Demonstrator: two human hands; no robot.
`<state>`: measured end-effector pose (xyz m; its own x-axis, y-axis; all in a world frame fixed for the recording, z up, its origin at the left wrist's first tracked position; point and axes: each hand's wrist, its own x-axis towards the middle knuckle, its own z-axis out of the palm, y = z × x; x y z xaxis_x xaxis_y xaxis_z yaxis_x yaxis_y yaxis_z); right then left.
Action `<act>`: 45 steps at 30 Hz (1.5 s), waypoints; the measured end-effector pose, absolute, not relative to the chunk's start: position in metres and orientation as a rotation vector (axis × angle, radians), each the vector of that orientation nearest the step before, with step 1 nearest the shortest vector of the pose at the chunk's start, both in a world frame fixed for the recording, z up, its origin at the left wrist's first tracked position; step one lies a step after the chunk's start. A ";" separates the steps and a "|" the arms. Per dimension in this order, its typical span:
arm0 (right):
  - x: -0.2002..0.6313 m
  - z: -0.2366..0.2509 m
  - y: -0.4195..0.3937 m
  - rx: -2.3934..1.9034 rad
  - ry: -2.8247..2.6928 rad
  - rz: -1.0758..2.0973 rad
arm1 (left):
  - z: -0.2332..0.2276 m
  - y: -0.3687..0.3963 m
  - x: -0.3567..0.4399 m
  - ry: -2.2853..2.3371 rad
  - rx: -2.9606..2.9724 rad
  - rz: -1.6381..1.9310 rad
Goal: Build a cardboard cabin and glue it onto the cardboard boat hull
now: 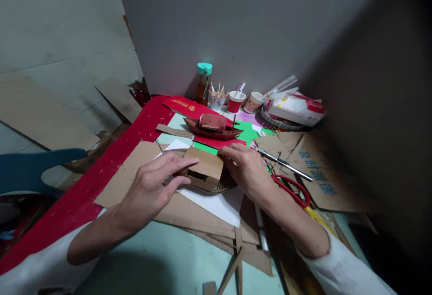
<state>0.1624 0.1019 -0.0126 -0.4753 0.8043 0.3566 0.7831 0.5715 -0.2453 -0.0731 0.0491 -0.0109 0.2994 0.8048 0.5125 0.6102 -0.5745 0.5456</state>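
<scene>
A cardboard model boat (206,169) with a curved roof and a rectangular window cut in its side lies in front of me on white paper (219,207). My left hand (158,176) pinches the left end of the roof between thumb and fingers. At the other end, my right hand (245,167) has its fingers closed on the roof's right edge, and the fingertips are partly hidden. Just behind stands a finished-looking reddish-brown model boat (212,126) with a canopy and a small mast.
Red-handled scissors (293,190) and a metal utility knife (285,163) lie right of my right hand. Behind are a teal-capped bottle (204,83), a cup of toothpicks (218,99), a red paper cup (235,101) and a tissue pack (295,108). Flat cardboard (324,169) covers the right side.
</scene>
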 end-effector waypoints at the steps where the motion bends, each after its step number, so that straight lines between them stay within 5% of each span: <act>1: 0.163 -0.012 0.102 -1.276 -2.376 0.073 | -0.011 0.049 -0.073 1.307 2.332 1.152; 34: 0.161 -0.013 0.105 -1.216 -2.445 0.069 | -0.001 0.061 -0.080 1.326 2.226 0.862; 45: 0.153 0.002 0.042 -1.172 -2.202 0.105 | 0.000 0.061 -0.080 1.295 2.235 0.791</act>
<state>0.1534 0.0418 0.0022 -0.4028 0.7702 0.4945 0.7199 0.6002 -0.3485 -0.0799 0.0613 -0.0001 0.3991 0.8801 0.2571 0.6302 -0.4670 0.6203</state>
